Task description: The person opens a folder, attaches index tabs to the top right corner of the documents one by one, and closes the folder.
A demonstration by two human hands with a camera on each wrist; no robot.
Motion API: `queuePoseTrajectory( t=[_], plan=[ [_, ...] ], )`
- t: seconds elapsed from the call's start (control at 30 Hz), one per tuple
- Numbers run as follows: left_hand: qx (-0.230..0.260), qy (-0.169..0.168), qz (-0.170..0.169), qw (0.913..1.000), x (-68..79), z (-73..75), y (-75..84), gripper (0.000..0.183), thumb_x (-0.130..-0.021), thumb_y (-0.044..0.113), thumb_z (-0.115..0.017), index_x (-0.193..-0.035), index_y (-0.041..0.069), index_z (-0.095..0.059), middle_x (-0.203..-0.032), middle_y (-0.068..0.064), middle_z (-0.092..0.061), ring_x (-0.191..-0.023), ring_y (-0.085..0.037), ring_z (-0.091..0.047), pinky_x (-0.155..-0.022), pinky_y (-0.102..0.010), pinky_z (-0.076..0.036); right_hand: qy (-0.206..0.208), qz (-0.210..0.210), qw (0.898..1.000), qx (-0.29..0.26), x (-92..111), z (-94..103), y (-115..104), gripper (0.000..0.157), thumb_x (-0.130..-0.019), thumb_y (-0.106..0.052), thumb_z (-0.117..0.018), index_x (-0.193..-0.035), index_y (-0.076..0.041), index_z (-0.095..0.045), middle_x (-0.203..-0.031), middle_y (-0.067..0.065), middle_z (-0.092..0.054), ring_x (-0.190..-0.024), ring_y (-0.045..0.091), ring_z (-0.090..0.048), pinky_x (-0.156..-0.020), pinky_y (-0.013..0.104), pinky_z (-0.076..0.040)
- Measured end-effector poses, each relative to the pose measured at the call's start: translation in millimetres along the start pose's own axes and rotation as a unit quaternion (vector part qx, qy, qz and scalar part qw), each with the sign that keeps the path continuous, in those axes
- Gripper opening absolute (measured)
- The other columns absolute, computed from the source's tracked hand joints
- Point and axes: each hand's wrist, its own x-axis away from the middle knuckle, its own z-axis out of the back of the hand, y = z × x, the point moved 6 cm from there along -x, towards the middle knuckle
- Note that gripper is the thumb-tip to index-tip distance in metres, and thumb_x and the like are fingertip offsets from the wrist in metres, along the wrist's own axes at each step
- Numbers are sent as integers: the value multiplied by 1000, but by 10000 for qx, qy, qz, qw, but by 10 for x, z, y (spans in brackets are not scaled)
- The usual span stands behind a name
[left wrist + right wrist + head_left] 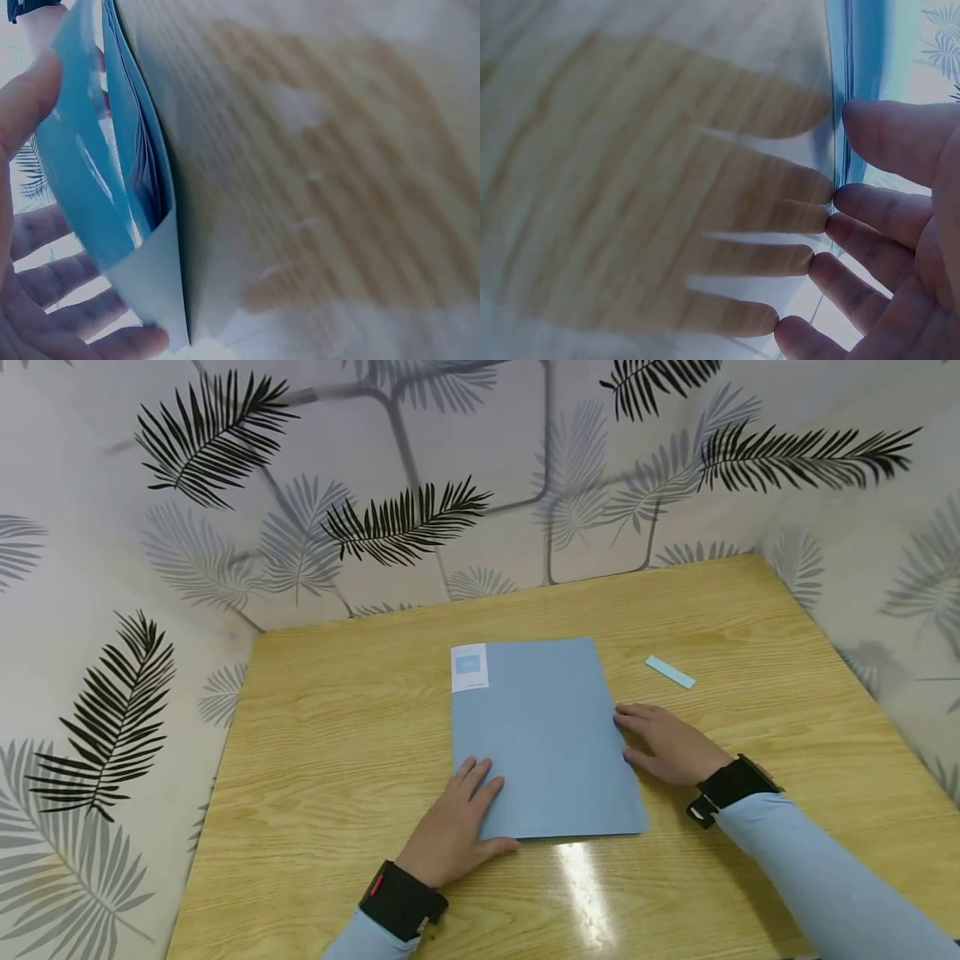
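A blue folder (pixel 543 735) lies flat on the wooden table, a white label (pixel 477 679) in its far left corner. My left hand (pixel 452 828) rests at the folder's near left corner, fingers spread along the left edge and thumb by the near edge. Several sheets (pixel 142 142) show inside the slightly gaping folder in the left wrist view. At the right edge, my right hand (pixel 666 745) touches the folder with extended fingertips. The right wrist view shows those fingers (pixel 885 214) against the edge, standing on the glossy tabletop.
A small light-blue strip (pixel 670 672) lies on the table (pixel 337 727) beyond my right hand. Leaf-patterned covering (pixel 510 543) rises behind the table's far edge and along both sides.
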Motion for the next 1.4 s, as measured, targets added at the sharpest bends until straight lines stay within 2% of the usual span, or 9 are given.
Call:
queuePoseTrajectory(
  t=[0.37,0.5,0.73,0.8,0.9,1.03,1.17,1.27,1.4],
  plan=[
    [-395,621,-478,9961,140,116,88,67,-90,45,-64,-141,7,-44,-145,-16,-42,-133,-32,-42,-102,-36,-41,399,476,9979,-190,-86,36,-69,55,-84,-12,-71,-135,-2,-54,-136,17,-51,-127,37,-45,-104,51,-35],
    [-614,891,-657,9920,172,106,136,67,-91,28,-65,-145,2,-35,-146,-19,-38,-130,-32,-45,-100,-36,-42,201,241,9994,-168,-157,19,-101,57,-85,-17,-71,-136,0,-52,-139,20,-48,-129,38,-43,-104,52,-35],
    [486,1219,101,9913,206,140,81,87,-74,2,-51,-152,1,-12,-152,-21,-30,-128,-26,-47,-97,-35,-45,-475,-611,9970,-89,-234,-64,-78,68,-85,-37,-73,-141,-7,-48,-148,26,-34,-134,45,-34,-103,57,-34],
    [976,1329,374,9856,229,159,43,91,-72,-2,-48,-153,3,-6,-153,-20,-28,-123,-27,-52,-81,-29,-53,-591,-724,9956,-50,-246,-80,-76,72,-83,-39,-74,-142,-8,-47,-150,26,-32,-135,45,-32,-103,58,-33],
    [1572,1471,655,9743,262,174,-12,93,-73,-6,-43,-154,7,2,-154,-20,-25,-117,-31,-56,-77,-32,-54,-669,-785,9947,37,-259,-88,-77,74,-81,-40,-76,-143,-9,-47,-150,26,-31,-135,46,-32,-103,58,-33],
    [2298,1605,921,9555,294,190,-66,93,-78,-10,-39,-153,13,11,-154,-21,-24,-125,-37,-50,-95,-48,-45,-640,-717,9952,165,-281,-72,-89,76,-79,-41,-77,-142,-10,-48,-149,25,-33,-134,45,-34,-103,57,-34],
    [2730,1780,1086,9391,334,234,-96,86,-91,-4,-43,-153,17,13,-153,-20,-26,-121,-37,-53,-92,-50,-47,-559,-569,9965,244,-309,-57,-111,76,-78,-42,-78,-140,-9,-50,-148,26,-35,-132,46,-37,-102,56,-35],
    [2774,2070,1098,9317,383,331,-118,78,-98,4,-44,-154,15,10,-153,-17,-26,-126,-34,-49,-96,-47,-44,-544,-516,9968,274,-322,-61,-126,76,-78,-42,-78,-140,-8,-50,-147,26,-36,-131,45,-39,-102,56,-36],
    [2603,2786,1032,9187,512,544,-169,50,-101,5,-38,-148,6,-21,-135,-13,-45,-117,-22,-50,-96,-34,-41,-547,-480,9968,322,-337,-74,-145,76,-78,-44,-78,-140,-8,-50,-146,26,-37,-130,45,-40,-101,56,-37]
  ],
)
